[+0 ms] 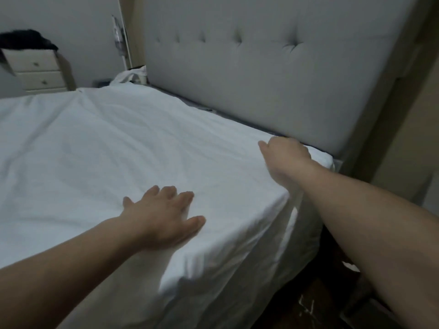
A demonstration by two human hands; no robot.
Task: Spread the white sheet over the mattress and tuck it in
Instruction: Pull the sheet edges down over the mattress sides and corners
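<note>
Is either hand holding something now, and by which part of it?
The right hand grips the white sheet at its edge by the headboard. The left hand lies flat on it, holding nothing.

My left hand (164, 218) lies flat, palm down, fingers straight and slightly spread. My right arm reaches further forward, and my right hand (286, 154) is curled, knuckles up.
</note>
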